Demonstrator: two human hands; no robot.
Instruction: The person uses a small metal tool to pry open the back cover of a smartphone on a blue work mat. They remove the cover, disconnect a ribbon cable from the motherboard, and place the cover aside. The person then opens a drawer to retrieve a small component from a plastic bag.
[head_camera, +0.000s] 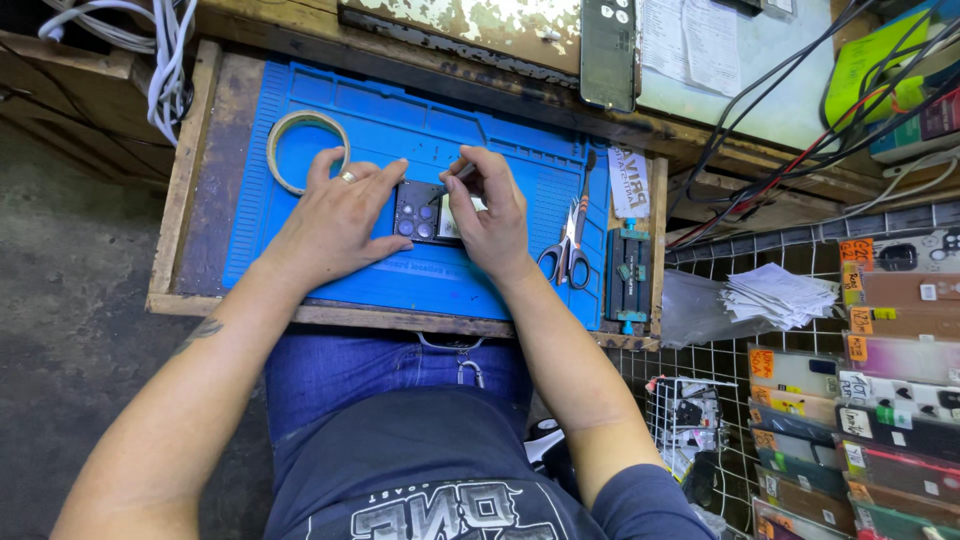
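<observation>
While the head camera looks straight down, a dark smartphone (428, 212) lies camera-side up on the blue repair mat (330, 130), which sits in a shallow wooden tray (185, 180). The left hand (335, 215) lies flat with fingers spread, pressing the phone's left edge. The right hand (490, 210) is pinched shut on a thin metal tool (458, 176) angled at the phone's back. Thin and rigid, the phone looks fragile and slippery; its edges seem the safest hold. Also in the tray: a tape roll (305, 150), scissors (568, 245) and a small blue clamp jig (628, 270).

Worn wooden bench (180, 180), grey concrete floor (70, 330)
</observation>
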